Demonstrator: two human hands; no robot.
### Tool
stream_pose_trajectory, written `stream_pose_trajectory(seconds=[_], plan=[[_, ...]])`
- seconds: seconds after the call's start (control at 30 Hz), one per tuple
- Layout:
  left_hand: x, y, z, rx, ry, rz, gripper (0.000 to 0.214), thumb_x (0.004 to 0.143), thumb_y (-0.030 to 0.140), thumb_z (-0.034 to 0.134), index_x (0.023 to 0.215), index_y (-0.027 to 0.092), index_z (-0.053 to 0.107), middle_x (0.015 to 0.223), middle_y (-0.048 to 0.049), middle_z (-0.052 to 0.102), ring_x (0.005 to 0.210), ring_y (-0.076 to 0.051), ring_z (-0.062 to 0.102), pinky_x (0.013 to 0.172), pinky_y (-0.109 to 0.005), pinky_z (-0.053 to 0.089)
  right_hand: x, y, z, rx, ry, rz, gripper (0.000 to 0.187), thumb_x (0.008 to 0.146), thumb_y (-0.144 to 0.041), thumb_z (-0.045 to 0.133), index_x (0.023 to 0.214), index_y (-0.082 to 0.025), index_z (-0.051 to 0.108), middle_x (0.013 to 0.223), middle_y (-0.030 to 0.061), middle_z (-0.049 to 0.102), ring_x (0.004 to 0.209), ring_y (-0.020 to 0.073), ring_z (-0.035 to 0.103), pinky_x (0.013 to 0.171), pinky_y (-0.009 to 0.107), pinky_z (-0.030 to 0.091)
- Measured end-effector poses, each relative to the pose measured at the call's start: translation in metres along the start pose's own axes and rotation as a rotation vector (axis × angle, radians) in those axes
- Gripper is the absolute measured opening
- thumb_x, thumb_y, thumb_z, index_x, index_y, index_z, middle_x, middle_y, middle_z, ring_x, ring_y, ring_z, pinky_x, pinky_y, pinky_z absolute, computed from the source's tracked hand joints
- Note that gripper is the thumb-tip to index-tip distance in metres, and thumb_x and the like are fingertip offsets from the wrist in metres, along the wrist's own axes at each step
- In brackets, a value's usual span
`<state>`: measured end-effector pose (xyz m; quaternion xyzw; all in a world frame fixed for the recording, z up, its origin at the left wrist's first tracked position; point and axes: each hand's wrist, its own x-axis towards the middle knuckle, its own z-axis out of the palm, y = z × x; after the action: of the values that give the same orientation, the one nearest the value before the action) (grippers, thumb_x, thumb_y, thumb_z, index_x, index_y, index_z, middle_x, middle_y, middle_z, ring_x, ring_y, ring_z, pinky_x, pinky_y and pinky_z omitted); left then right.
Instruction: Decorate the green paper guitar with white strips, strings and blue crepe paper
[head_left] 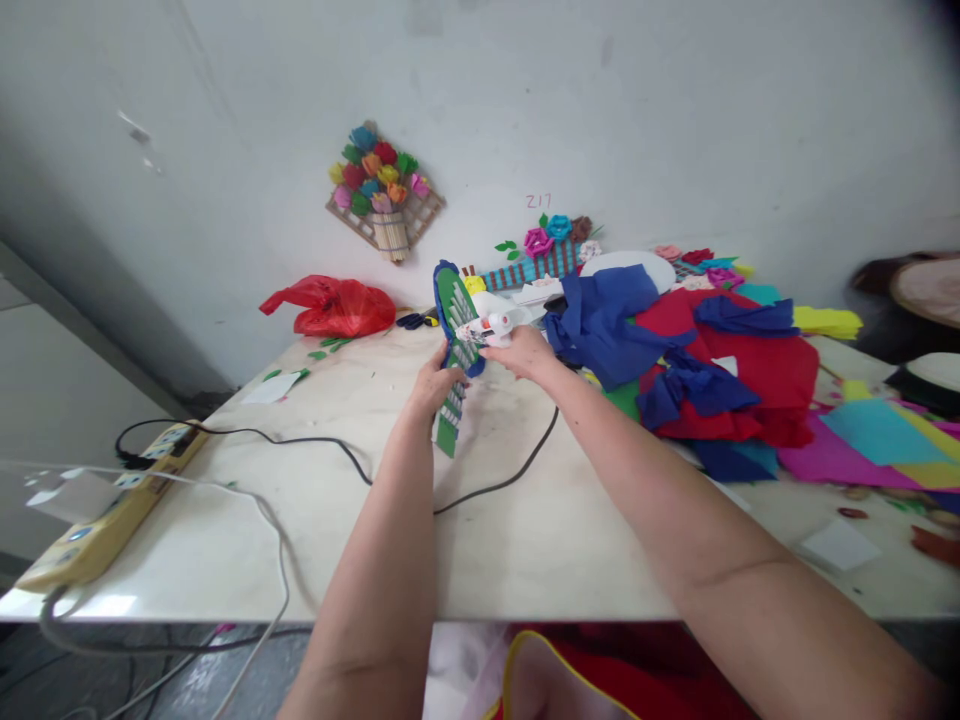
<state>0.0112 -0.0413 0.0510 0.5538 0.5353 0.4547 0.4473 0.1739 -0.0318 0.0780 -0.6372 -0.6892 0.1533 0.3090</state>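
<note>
My left hand (pixel 437 385) grips the lower part of a green stick lattice frame (pixel 455 345) with a blue felt edge, held upright above the table. My right hand (pixel 523 353) is closed round a white glue gun (pixel 495 322), whose nozzle points left and touches the frame near its top. The gun's black cord (pixel 495 485) runs down across the table toward a power strip (pixel 112 515) at the left edge.
A heap of blue and red felt (pixel 697 370) and coloured paper sheets (pixel 877 440) fills the right side of the table (pixel 525 560). A red plastic bag (pixel 334 305) lies at the back left. Paper-flower crafts (pixel 382 190) hang on the wall. Another person's hat (pixel 926 290) shows at the far right.
</note>
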Motion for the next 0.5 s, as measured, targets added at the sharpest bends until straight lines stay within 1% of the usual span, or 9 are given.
stream_pose_trajectory(seconds=[0.1,0.2,0.3,0.4,0.5], plan=[[-0.003,0.003,0.000,-0.001,0.006,0.004,0.084,0.060,0.006,0.053,0.138,0.024,0.026,0.071,0.0001,0.063,0.052,-0.011,0.058,0.051,-0.021,0.046,0.002,0.003,0.002,0.066,-0.018,0.005,0.040,0.065,-0.049,0.059,0.089,-0.018,0.067,0.068,0.0042,0.066,0.045,0.0133,0.058,0.052,0.025,0.046],[-0.003,0.002,0.001,-0.004,0.002,0.004,0.084,0.060,0.006,0.053,0.138,0.023,0.026,0.071,0.0000,0.063,0.053,-0.011,0.058,0.050,-0.021,0.045,0.004,0.005,0.006,0.083,-0.002,-0.019,0.040,0.067,-0.049,0.058,0.089,-0.017,0.068,0.067,0.0045,0.066,0.046,0.0132,0.058,0.052,0.024,0.046],[0.000,0.000,0.000,-0.011,0.000,0.009,0.085,0.060,0.007,0.053,0.138,0.025,0.026,0.072,-0.0001,0.063,0.052,-0.011,0.058,0.051,-0.021,0.046,0.005,0.006,0.010,0.069,0.028,-0.034,0.043,0.066,-0.052,0.058,0.090,-0.018,0.068,0.066,0.0043,0.066,0.055,0.0154,0.061,0.056,0.024,0.047],[0.002,-0.002,0.000,-0.008,0.001,0.012,0.085,0.060,0.007,0.054,0.138,0.025,0.026,0.072,-0.0003,0.063,0.052,-0.011,0.058,0.051,-0.022,0.046,0.005,0.005,0.012,0.057,0.074,-0.042,0.044,0.064,-0.053,0.058,0.093,-0.020,0.068,0.073,0.0050,0.067,0.067,0.0184,0.063,0.059,0.024,0.047],[0.003,-0.003,0.000,-0.014,0.004,0.005,0.085,0.060,0.007,0.053,0.138,0.025,0.026,0.072,-0.0004,0.063,0.052,-0.012,0.058,0.050,-0.022,0.046,0.003,0.003,0.012,0.039,0.095,-0.035,0.045,0.064,-0.053,0.058,0.093,-0.020,0.068,0.079,0.0061,0.068,0.074,0.0202,0.064,0.060,0.024,0.046]])
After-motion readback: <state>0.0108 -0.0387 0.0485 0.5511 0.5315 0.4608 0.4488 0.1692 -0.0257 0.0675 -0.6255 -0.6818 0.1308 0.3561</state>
